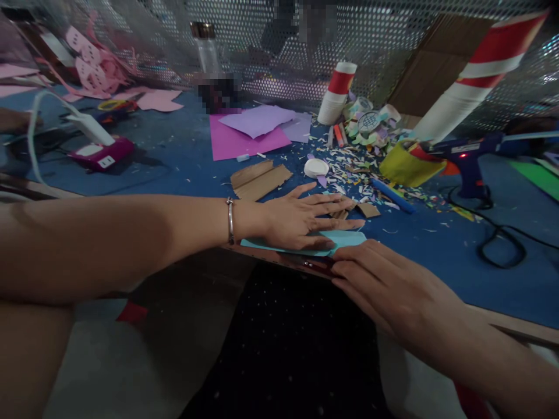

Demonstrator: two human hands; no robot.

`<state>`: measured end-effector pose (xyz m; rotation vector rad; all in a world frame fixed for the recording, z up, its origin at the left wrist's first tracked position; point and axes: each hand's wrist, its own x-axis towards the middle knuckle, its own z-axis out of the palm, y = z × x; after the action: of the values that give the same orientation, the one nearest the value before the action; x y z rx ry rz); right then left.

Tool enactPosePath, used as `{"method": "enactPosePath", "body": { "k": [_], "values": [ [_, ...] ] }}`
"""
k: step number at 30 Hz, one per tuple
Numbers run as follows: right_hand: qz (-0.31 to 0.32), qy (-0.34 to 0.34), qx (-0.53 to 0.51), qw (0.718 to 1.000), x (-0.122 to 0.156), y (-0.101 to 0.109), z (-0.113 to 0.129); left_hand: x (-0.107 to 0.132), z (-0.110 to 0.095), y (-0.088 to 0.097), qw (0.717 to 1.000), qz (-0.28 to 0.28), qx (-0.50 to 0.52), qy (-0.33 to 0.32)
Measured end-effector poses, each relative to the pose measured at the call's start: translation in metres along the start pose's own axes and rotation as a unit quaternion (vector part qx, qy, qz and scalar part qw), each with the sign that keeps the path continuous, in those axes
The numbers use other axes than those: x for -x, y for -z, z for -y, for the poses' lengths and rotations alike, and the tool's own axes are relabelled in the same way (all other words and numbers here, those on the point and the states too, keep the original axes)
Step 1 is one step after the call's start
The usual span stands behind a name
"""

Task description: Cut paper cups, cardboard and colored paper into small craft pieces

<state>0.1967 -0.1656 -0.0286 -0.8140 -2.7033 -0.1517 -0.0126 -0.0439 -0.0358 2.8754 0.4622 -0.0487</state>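
Observation:
A light blue piece of paper (349, 237) lies along the front edge of the table. Flat on it rests my left hand (301, 221), palm down with fingers spread, the fingertips reaching past the paper. My right hand (379, 279) is at the paper's right end, its fingers closed at the table edge. Just below the paper, a dark red object (321, 266) with small shiny spots sticks out from the right fingers; its kind cannot be made out, as the hand hides most of it.
Brown cardboard (259, 179), a white lid (316, 168) and many paper scraps lie beyond my hands. A glue gun (469, 160) with a looping cable stands right, beside a yellow holder (410, 164). Stacked paper cups (336, 93), purple sheets (248, 142) and a power strip (102, 154) sit farther back.

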Motion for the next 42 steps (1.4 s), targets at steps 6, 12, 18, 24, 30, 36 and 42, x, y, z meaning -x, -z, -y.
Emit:
{"method": "enactPosePath", "body": {
  "k": [6,12,18,24,30,36,42],
  "values": [
    [-0.017,0.018,0.014,1.0,0.002,0.004,0.002,0.0,-0.004,0.002,1.0,0.011,-0.008,0.01],
    [-0.024,0.026,0.008,0.999,-0.006,0.005,0.005,0.0,-0.002,-0.002,1.0,-0.007,-0.01,0.002],
    [-0.008,0.03,-0.006,1.0,-0.016,0.003,0.008,0.001,-0.003,0.0,1.0,0.003,-0.012,0.003],
    [-0.027,0.043,0.008,0.999,-0.018,0.001,0.01,0.001,-0.003,-0.001,1.0,-0.005,-0.016,0.004],
    [-0.036,0.054,0.031,0.997,-0.024,-0.001,0.015,0.0,-0.002,-0.001,1.0,0.005,-0.027,0.002],
    [-0.032,0.042,0.031,0.998,-0.026,-0.006,0.017,0.003,-0.004,0.0,0.999,-0.026,-0.018,0.01],
    [-0.033,0.031,0.023,0.999,-0.025,-0.01,0.018,0.007,-0.004,0.015,0.999,-0.026,-0.011,0.02]
  ]
}}
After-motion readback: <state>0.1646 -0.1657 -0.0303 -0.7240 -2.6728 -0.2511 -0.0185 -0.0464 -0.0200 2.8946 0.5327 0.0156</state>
